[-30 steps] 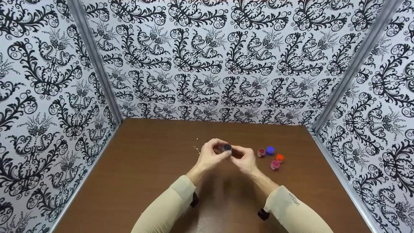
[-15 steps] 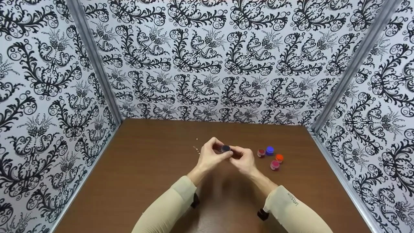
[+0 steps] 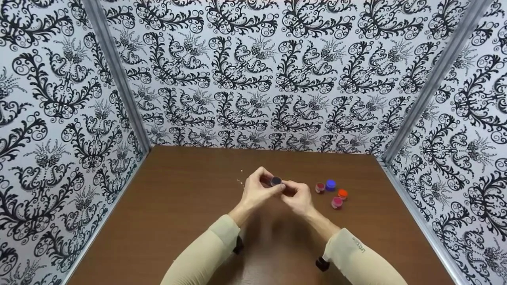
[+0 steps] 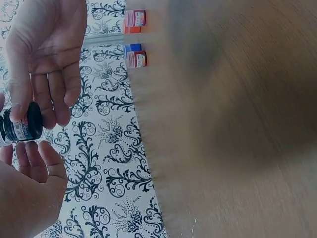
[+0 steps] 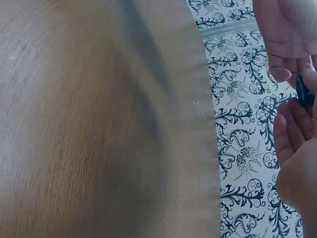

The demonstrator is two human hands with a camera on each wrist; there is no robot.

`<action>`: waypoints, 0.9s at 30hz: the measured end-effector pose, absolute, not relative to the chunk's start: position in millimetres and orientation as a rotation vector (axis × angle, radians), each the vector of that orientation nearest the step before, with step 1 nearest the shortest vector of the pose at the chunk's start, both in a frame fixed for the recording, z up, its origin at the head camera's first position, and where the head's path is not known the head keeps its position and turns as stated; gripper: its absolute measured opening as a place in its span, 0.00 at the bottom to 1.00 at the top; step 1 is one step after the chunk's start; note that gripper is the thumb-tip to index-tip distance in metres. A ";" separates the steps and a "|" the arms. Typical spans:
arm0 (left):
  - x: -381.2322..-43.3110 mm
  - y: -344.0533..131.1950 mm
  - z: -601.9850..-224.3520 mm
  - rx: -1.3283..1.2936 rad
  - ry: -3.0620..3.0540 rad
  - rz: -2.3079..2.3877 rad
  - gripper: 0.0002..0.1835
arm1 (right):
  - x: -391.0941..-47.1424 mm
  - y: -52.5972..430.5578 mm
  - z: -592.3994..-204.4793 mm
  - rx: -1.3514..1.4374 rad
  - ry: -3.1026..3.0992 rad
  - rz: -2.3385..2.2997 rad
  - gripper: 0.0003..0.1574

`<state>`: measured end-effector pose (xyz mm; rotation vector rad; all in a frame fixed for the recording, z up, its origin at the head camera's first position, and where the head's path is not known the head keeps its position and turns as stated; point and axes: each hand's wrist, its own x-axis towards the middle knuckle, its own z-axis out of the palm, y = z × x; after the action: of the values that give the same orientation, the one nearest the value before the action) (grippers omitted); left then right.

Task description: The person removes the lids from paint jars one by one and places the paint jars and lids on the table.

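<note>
Item: one small black jar [image 3: 276, 181] with a printed label, held above the brown wood-grain table [image 3: 178, 206], front and centre of the person.
Hands: a pair, brought together. Left hand [image 3: 257, 192], thumb and fingers gripping the jar; right hand [image 3: 299, 197], pinching the same jar from the other side.
Group of four small jars, standing near the right hand: dark red [image 3: 320, 187] and blue [image 3: 330, 185], side by side; orange [image 3: 342, 194] and pink [image 3: 337, 203], likewise, a little nearer the person.
Sundries: a short scatter of pale specks [image 3: 240, 182] left of the hands; cream sleeves [image 3: 202, 249], the right one lettered.
Surround: white panels with black scrollwork [image 3: 253, 79], grey metal posts [image 3: 119, 75] at the corners.
</note>
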<state>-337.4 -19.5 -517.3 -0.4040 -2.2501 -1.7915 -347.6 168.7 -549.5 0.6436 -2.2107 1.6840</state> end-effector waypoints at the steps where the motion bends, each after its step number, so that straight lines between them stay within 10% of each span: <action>1: -337.3 -20.2 -517.1 -0.403 -2.248 -1.789 0.19 | -347.9 168.6 -549.5 0.641 -2.217 1.687 0.20; 27: -334.9 -56.6 -531.1 -0.377 -2.217 -1.742 0.18 | -356.5 172.7 -548.2 0.642 -2.198 1.760 0.22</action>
<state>-334.9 -56.6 -531.1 -0.3772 -2.2173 -1.7424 -356.5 172.7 -548.2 0.6421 -2.1982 1.7598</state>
